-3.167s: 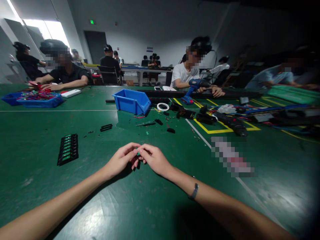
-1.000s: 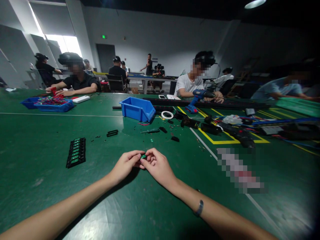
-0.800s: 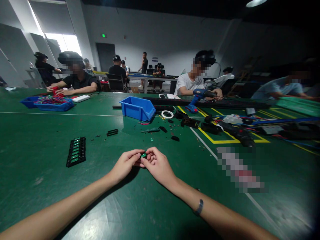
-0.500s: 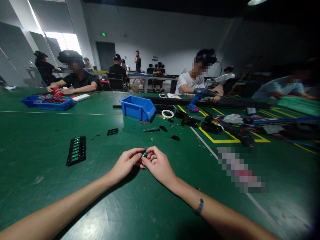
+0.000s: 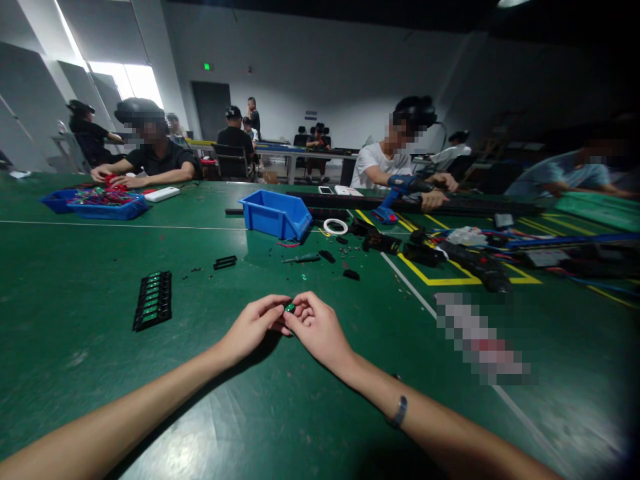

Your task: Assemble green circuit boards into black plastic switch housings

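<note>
A small shiny green part (image 5: pixel 289 308) with dark edges is pinched between the fingertips of both hands, low over the green table; its kind is too small to make out. My left hand (image 5: pixel 259 321) is closed on its left side, and my right hand (image 5: pixel 320 327) is closed on its right side. To the left lies a black slotted frame (image 5: pixel 153 301) holding a row of small green pieces. Beyond my hands are a screwdriver (image 5: pixel 301 259), a black two-bar bracket (image 5: pixel 225 263) and small black pieces (image 5: pixel 351 274).
A blue bin (image 5: pixel 275 215) stands ahead, beside a white ring (image 5: pixel 335 227). Farther right are a blue cordless drill (image 5: pixel 395 199), a black power tool (image 5: pixel 477 267) and cables. Blue trays (image 5: pixel 107 205) with wires sit far left. Co-workers sit across the table.
My hands stay almost in place, and the green part is tilted slightly differently between the fingertips. Across the table, the hands of the co-worker in white have shifted near the drill.
</note>
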`<state>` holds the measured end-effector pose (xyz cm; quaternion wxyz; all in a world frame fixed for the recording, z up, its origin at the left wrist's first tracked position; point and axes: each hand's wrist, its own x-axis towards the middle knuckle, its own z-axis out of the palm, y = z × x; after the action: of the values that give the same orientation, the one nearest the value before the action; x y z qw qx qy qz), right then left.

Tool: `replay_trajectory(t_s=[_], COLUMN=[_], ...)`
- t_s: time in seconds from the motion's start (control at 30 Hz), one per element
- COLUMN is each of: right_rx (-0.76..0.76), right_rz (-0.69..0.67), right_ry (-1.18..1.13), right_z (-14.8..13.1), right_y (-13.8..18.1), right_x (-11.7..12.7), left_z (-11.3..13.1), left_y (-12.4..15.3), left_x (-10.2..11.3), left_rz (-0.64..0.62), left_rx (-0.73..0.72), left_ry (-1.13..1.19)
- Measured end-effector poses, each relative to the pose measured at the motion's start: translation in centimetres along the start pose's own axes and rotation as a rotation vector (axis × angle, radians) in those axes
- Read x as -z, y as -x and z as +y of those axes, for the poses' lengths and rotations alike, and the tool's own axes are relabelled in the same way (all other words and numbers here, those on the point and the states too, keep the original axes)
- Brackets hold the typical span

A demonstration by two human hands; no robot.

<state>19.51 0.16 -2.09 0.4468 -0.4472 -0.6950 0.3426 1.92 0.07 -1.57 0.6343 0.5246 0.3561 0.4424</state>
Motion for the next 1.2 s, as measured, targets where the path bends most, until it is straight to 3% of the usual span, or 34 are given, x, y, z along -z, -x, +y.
replay_trajectory(t_s=[0.57, 1.2], right_rx=[-0.005, 0.105], right_rz=[0.006, 0.055], right_ry=[-0.081, -0.051], right_z=[-0.43, -0.5], right_y=[0.09, 0.45], right_x=[-0.02, 0.23], left_z=[0.01, 0.31], left_y=[0.01, -0.26], left_x=[-0.05, 0.57], left_rz=[-0.017, -0.047], left_rx=[-0.004, 0.063], left_ry=[-0.011, 0.124])
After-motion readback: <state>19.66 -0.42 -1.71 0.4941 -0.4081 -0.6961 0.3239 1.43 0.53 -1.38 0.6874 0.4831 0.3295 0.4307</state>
